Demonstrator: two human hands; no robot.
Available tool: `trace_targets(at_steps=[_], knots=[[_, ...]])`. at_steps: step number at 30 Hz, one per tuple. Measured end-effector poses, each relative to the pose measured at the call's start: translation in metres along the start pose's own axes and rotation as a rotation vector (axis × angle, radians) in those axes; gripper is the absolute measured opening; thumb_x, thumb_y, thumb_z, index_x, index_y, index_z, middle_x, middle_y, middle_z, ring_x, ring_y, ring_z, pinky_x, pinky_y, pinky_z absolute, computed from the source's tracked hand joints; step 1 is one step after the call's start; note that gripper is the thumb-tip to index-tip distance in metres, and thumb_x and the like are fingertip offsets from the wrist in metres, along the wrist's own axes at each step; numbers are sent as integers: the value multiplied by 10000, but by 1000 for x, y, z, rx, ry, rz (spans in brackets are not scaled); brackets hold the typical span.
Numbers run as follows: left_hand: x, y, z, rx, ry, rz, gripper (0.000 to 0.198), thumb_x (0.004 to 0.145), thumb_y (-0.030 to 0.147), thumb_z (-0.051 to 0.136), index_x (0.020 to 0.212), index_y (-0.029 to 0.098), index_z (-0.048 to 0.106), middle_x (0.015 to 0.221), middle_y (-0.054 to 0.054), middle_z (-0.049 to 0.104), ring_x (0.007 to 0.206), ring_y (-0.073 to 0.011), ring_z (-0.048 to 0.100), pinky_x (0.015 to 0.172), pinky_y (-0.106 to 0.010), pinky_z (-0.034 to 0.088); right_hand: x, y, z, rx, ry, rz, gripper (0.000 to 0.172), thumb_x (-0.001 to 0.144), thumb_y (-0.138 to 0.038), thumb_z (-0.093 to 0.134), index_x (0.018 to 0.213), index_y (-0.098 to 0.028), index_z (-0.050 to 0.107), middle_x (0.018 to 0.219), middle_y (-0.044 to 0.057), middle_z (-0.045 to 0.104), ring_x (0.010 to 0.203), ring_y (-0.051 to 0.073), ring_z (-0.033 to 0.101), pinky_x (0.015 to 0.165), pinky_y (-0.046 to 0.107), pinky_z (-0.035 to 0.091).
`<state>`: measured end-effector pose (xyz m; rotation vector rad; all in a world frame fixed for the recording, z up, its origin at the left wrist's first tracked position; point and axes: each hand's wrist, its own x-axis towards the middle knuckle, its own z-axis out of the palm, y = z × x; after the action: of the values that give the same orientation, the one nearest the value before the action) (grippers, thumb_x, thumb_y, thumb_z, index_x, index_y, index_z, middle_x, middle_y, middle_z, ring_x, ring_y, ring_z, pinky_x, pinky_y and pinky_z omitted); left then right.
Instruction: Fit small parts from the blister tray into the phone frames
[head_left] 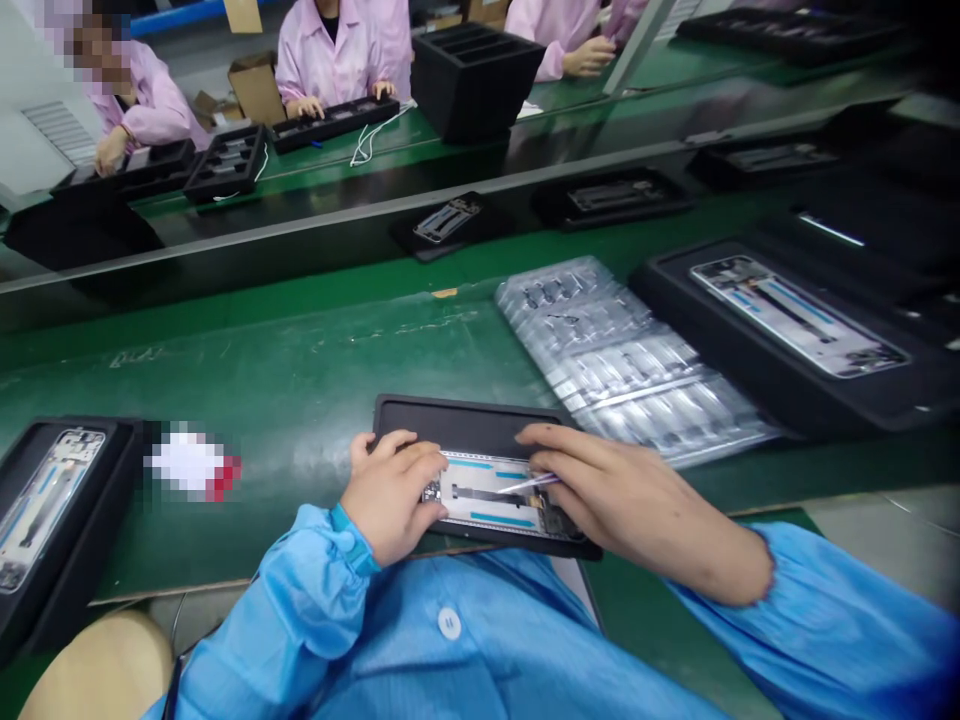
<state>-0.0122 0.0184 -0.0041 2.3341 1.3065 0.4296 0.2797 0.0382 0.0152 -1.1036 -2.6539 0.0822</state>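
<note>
A phone frame (469, 495) with blue strips and a dark flex cable lies in a black foam tray (465, 418) at the table's front edge. Over its left end rests my left hand (394, 495), fingers spread, thumb and fingertips touching the frame. My right hand (600, 490) is at the right end, closed on thin pointed tweezers (529, 484). Their tip points left, over the middle of the frame near the dark cable. My right fingers partly hide the frame's right end.
A clear plastic blister tray (630, 360) lies beyond my right hand. Stacked black trays with a phone frame (802, 315) stand at the right; another black tray (112, 500) is at the left. Further trays sit along the line behind. Co-workers in pink (337, 55) work across the bench.
</note>
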Motion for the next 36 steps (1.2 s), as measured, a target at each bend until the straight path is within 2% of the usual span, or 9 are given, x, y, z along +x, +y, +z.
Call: trace_targets(at_steps=[4,10,14,22,26,31,36], knots=[[-6,-2,-3,-23,6,1,475,782,281,709,1242,278,590,1326,-86,650,1307,-337,473,1083,-609,183,17,-2,7,84,-98,4,230,932,-180,454,1029,-176,662,1294,115,622,998,213,680,794,340,577],[-7,-4,0,-59,21,6,448,790,292,685,1228,257,599,1321,-88,656,1317,-332,478,1102,-602,157,32,1,11,233,-213,49,241,942,-198,426,1062,-190,635,1154,94,655,907,188,673,781,312,559],[-6,-4,0,-66,26,-1,457,786,295,688,1230,258,585,1331,-79,653,1319,-325,478,1101,-591,153,36,2,11,198,-237,59,207,927,-199,466,1045,-203,635,1094,74,668,887,181,666,766,275,520],[-6,-4,0,-71,29,-11,467,762,276,704,1212,262,582,1335,-67,650,1321,-324,474,1093,-587,155,44,-4,10,20,-319,13,135,899,-158,499,903,-194,629,1005,52,666,753,156,637,620,260,427],[-6,-4,0,-76,25,-21,468,757,271,713,1204,271,575,1336,-50,650,1318,-320,476,1090,-596,141,46,-3,10,25,-327,14,146,901,-167,486,910,-190,630,1010,57,668,792,173,650,649,272,448],[-6,-4,0,-71,11,-26,448,766,287,712,1191,274,573,1342,-49,649,1325,-318,467,1090,-599,137,43,5,14,245,-247,55,171,912,-233,487,938,-198,652,1043,71,665,929,202,654,827,303,507],[-6,-4,-1,-63,3,-28,429,765,306,717,1168,291,570,1346,-24,646,1323,-312,472,1084,-596,151,39,3,12,171,-257,33,164,905,-211,470,961,-196,624,1091,77,655,887,193,661,776,300,512]])
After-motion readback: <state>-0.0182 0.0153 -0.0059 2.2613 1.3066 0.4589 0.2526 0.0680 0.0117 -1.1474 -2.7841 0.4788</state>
